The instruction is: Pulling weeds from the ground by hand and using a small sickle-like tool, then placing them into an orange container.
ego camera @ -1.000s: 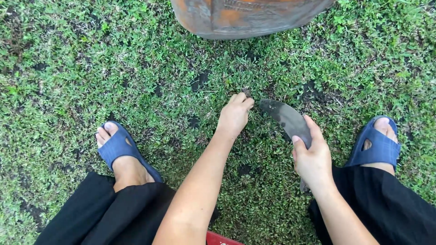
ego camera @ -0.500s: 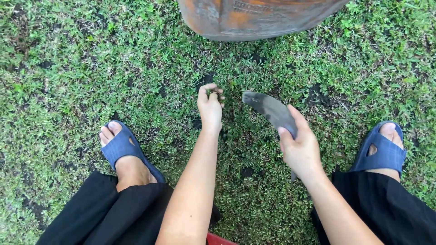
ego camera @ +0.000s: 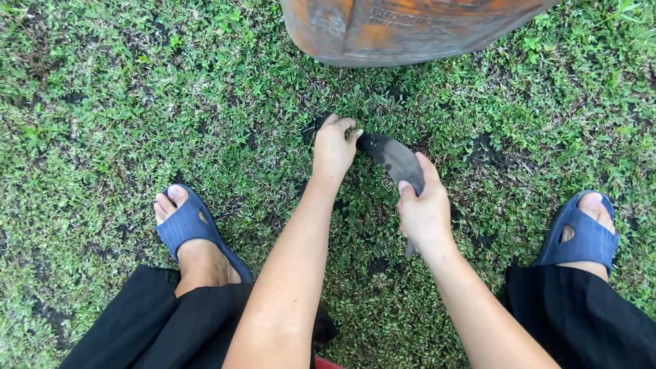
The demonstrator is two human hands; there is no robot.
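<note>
I squat on low green grass. My right hand grips a short curved sickle blade, dark grey and soiled, its tip pointing up-left toward my left hand. My left hand is down on the turf just left of the blade tip, fingers pinched on a small tuft of weed at a dark patch of soil. Blade tip and left fingers almost touch.
A rusty orange, dirt-stained container sits on the grass just beyond my hands at the top. My feet in blue slippers flank the hands, with black trouser legs below. Bare soil patches dot the grass.
Both hands have shifted up toward the container. The blade came left until its tip met the left hand, which moved from mid-frame and pinches a tuft on the ground.
</note>
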